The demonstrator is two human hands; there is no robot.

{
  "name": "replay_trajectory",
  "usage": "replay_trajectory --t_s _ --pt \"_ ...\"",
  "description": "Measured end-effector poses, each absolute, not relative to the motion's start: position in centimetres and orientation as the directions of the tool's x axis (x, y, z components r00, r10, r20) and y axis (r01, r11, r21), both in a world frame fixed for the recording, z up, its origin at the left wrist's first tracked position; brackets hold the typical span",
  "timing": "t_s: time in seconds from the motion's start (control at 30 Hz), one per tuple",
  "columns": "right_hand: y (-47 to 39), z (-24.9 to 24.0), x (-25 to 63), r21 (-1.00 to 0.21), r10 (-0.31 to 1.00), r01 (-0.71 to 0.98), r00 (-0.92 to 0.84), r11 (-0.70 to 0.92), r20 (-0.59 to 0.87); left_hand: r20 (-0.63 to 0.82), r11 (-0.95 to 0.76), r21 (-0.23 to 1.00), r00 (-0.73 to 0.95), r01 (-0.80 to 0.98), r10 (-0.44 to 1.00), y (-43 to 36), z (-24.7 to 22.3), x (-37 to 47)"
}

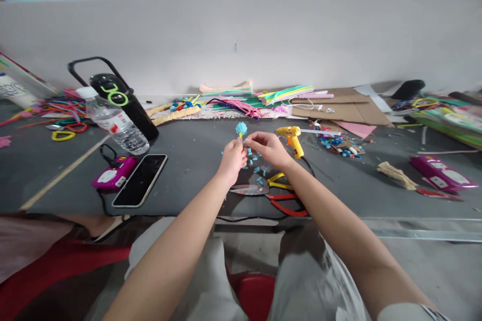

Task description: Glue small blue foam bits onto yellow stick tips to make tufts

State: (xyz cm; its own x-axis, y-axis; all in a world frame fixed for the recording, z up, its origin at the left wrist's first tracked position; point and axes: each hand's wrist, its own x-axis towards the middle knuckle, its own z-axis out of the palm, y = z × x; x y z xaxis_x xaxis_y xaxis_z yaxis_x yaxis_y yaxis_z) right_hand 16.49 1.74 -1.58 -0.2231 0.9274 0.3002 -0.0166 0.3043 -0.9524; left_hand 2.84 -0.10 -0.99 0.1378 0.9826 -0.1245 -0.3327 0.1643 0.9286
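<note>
A small light-blue flower (241, 128) with a yellow-green base stands upright above my left hand (232, 159). That hand's fingers are wrapped round its stem. Just right of the flower, my right hand (268, 148) has thumb and forefinger pinched close to the stem; anything between those fingertips is too small to make out. Small blue pieces (259, 179) lie scattered on the grey table (188, 160) under both hands. Nearer to me are scissors (250, 189) and red-handled pliers (288, 205), partly overlapping. A yellow glue gun (292, 140) with a glue stick lies beyond my right wrist.
On the left are a water bottle (122, 128), a black flask (126, 103), a phone (140, 180) and a purple power strip (115, 174). Pipe cleaners (286, 94) and cardboard (339, 105) line the back partition (233, 30). Another purple strip (442, 173) sits right.
</note>
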Motion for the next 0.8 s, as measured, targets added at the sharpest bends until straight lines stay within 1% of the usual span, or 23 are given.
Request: replay_trajectory --t_s 0.07,0.23,0.33,0.4,0.47,0.57,0.67,0.8 --pt "1.8 -1.7 16.5 -0.956 0.93 -0.003 -0.232 0.294 0.286 -0.12 0.156 0.936 0.129 -0.316 0.984 0.0 -1.1 2.8" --pt "2.1 -2.6 16.2 -0.988 0.944 -0.122 -0.304 0.095 0.129 -0.112 0.137 0.945 0.099 -0.297 0.989 0.0 -1.4 3.1" --pt "2.1 -2.8 16.1 -0.988 0.939 -0.146 -0.327 0.057 0.103 -0.12 0.146 0.942 0.102 -0.304 0.988 0.0 -1.4 3.2" --pt "2.1 -2.6 16.3 -0.987 0.938 -0.115 -0.317 0.111 0.143 -0.135 0.169 0.933 0.126 -0.317 0.983 -0.1 -1.2 3.0" --pt "2.0 -2.2 16.5 -0.973 0.933 -0.045 -0.278 0.227 0.23 -0.158 0.199 0.926 0.148 -0.321 0.976 0.0 -1.0 2.8" --pt "1.9 -1.7 17.0 -0.918 0.911 0.078 -0.182 0.388 0.369 -0.175 0.214 0.926 0.146 -0.311 0.974 0.1 -0.7 2.3" --pt "2.0 -1.5 17.3 -0.883 0.896 0.156 -0.098 0.443 0.433 -0.166 0.199 0.931 0.131 -0.305 0.977 0.2 -0.6 2.1" --pt "2.0 -1.8 17.3 -0.869 0.885 0.167 -0.098 0.466 0.455 -0.147 0.177 0.946 0.126 -0.272 0.981 0.2 -0.7 2.2"
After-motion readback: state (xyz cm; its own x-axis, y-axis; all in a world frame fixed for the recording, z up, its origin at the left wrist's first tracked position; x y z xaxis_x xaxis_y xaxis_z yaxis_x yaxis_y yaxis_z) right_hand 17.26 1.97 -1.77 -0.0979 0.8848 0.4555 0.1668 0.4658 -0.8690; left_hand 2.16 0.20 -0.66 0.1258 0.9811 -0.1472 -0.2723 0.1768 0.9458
